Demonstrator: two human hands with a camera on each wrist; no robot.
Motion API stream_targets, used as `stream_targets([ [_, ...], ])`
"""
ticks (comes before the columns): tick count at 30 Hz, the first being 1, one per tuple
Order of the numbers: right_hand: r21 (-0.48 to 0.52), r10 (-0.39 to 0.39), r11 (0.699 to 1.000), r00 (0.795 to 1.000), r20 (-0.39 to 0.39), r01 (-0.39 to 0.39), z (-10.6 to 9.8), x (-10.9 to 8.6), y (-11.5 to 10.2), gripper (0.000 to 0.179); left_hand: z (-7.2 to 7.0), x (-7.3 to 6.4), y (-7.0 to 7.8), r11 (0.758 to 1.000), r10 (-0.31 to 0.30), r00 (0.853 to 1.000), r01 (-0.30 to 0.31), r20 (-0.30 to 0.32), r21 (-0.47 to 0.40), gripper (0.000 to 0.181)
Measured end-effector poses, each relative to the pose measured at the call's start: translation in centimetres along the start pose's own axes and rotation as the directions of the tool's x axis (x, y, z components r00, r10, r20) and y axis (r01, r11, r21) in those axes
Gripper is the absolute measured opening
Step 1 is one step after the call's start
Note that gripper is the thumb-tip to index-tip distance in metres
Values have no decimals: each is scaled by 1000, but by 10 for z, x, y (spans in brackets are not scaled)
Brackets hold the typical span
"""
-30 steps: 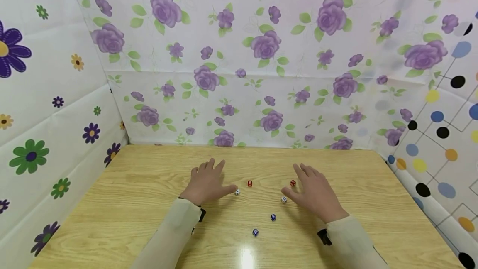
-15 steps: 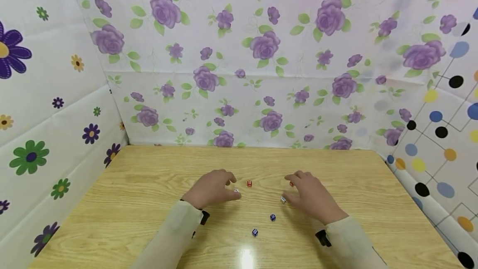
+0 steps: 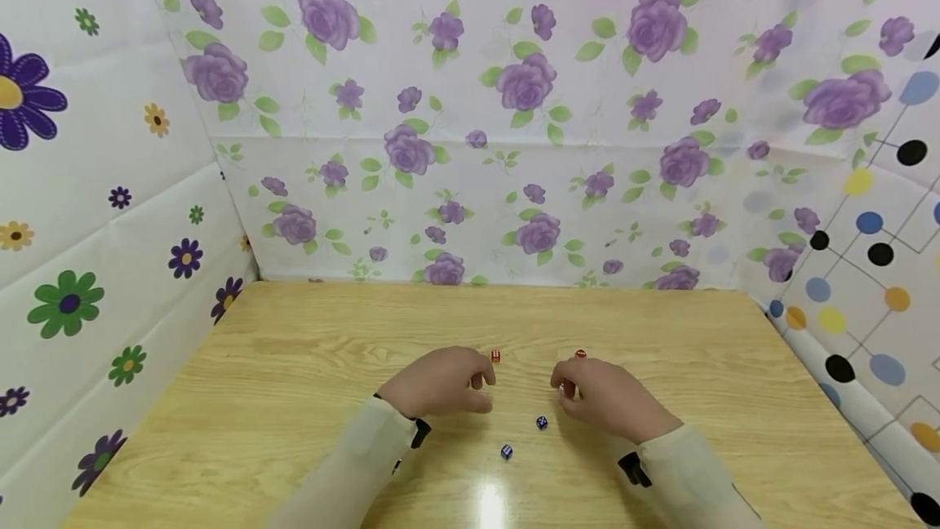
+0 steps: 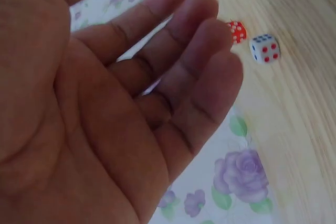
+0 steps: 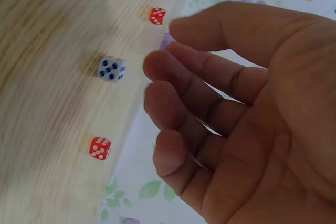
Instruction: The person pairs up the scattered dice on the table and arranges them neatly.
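My left hand (image 3: pixel 444 382) hovers over the table with loosely bent fingers, thumb apart, holding nothing. Just past its fingertips in the head view lies a red die (image 3: pixel 495 356). The left wrist view has a red die (image 4: pixel 237 32) and a white die (image 4: pixel 265 49) beyond the fingers. My right hand (image 3: pixel 609 394) arches loosely above a white die (image 3: pixel 562 389), mostly covered in the head view. In the right wrist view, that hand's fingers hold nothing, and a white die (image 5: pixel 111 69) sits apart from them. Another red die (image 3: pixel 581 353) peeks out behind the right hand.
Two blue dice, one nearer the right hand (image 3: pixel 542 423) and one closer to the front (image 3: pixel 507 452), lie on the wooden table (image 3: pixel 308 333). A flowered cloth (image 3: pixel 470 104) rises behind it, with patterned cloths at both sides.
Both hands' fingers have bent from spread to loosely curved. The left hand has shifted right and slightly nearer, hiding its white die from the head view. The right hand has lowered over its white die.
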State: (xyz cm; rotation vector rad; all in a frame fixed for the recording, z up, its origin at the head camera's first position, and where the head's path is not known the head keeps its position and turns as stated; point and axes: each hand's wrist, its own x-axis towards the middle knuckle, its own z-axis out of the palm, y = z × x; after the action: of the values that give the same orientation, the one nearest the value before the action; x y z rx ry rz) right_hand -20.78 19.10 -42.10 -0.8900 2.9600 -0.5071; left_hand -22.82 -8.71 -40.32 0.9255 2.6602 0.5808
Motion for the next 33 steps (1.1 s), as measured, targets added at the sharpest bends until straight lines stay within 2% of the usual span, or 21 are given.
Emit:
stream_targets([
  [7,68,21,997,993,112,-28,3,4,-8,12,8,2,7,998,54,997,-55,63,30,16],
  [11,70,-10,998,991,137,0,8,8,-13,12,14,1,15,994,95,988,-100,120,36,17],
  [17,35,-25,999,988,151,20,12,6,-17,17,22,0,24,988,154,970,-152,188,-22,17],
  [23,37,-26,999,987,161,20,17,6,-17,18,28,0,26,986,167,966,-162,198,-41,23],
  [29,38,-16,999,988,156,10,19,5,-18,16,31,1,26,980,192,961,-198,197,8,22],
  [33,36,-11,999,987,161,5,19,5,-18,16,34,3,24,980,179,966,-193,188,57,21],
])
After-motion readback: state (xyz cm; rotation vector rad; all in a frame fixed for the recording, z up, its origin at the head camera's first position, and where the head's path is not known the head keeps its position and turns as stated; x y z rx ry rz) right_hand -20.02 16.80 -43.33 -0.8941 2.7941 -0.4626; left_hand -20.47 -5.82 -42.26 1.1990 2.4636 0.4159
